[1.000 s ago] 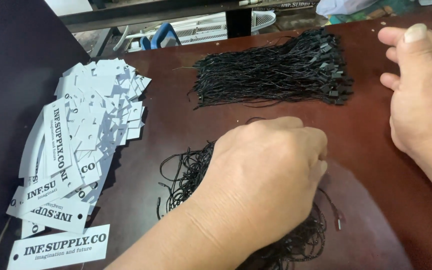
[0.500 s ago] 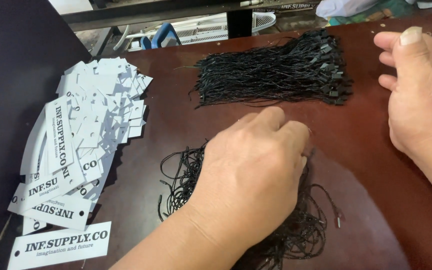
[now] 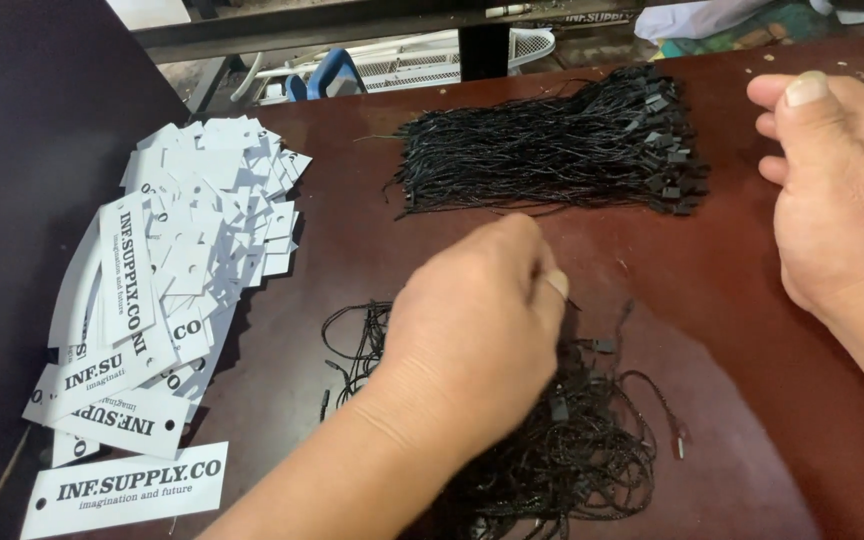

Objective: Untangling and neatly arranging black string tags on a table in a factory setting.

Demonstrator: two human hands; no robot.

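Currently left hand (image 3: 472, 330) sits over the loose tangle of black cords (image 3: 572, 450) at the near bench (image 3: 352, 240) edge, grip pinched shut on one cord (image 3: 570, 298) between thumb and forefinger. Right hand (image 3: 842, 200) hovers right of the tidy cord bundle (image 3: 552, 150), fingers loosely curled, holding nothing. White tags (image 3: 182, 260) are fanned out on the left. Cords look light, limp, snag-prone; likely best taken near the small plastic lock end, pulled slowly to avoid dragging the tangle.
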